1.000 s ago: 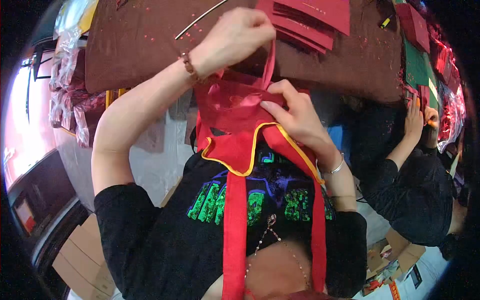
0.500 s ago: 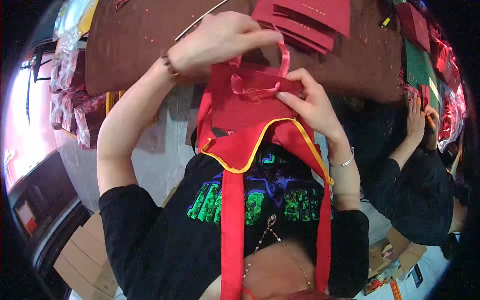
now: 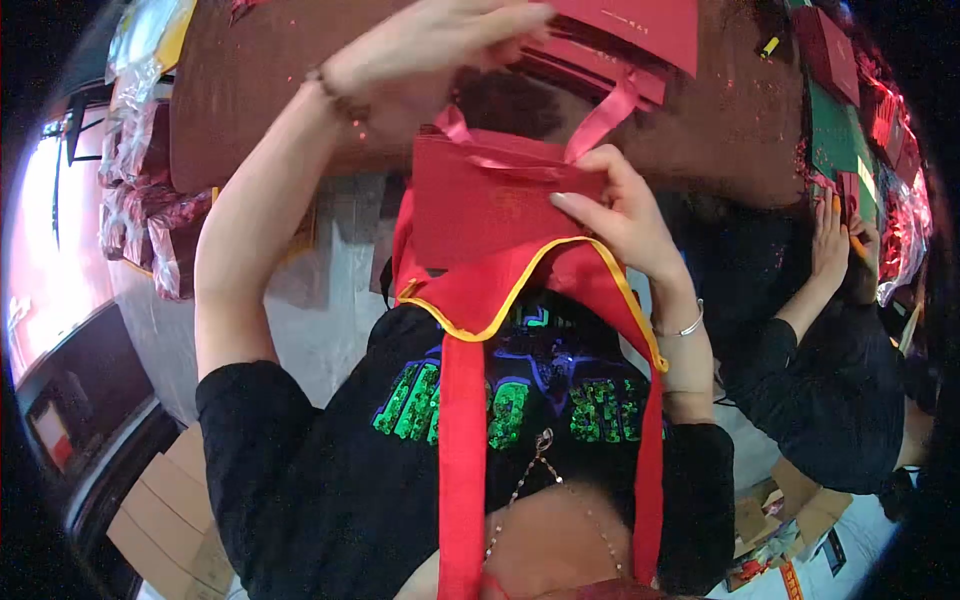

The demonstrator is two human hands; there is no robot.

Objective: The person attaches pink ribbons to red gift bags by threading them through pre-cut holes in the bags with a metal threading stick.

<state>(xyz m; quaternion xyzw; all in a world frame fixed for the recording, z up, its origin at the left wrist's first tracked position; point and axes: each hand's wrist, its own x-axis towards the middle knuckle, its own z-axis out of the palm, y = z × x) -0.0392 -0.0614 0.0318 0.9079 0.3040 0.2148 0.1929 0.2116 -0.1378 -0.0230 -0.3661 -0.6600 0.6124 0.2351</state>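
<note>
A small dark red paper gift bag (image 3: 480, 195) with pink ribbon handles (image 3: 605, 120) hangs in front of my red apron. My right hand (image 3: 620, 210) is closed on its upper right edge, thumb on the near face and fingers behind. One ribbon loop stands up past the rim toward the table. My left hand (image 3: 455, 38), blurred by motion, is off the bag. Its fingers are stretched and slightly apart, at the left edge of a fanned stack of red bags (image 3: 630, 35).
The brown-covered table (image 3: 260, 90) spans the far side. Plastic-wrapped packs (image 3: 135, 170) line its left. On the right, another person's hands (image 3: 832, 240) work by a green surface (image 3: 838, 125) with red items. A yellow marker-like object (image 3: 769, 47) lies at the upper right.
My left hand has left the bag's ribbon and moved up to the stack. The ribbon loop now extends farther to the upper right. My right hand keeps its grip on the bag.
</note>
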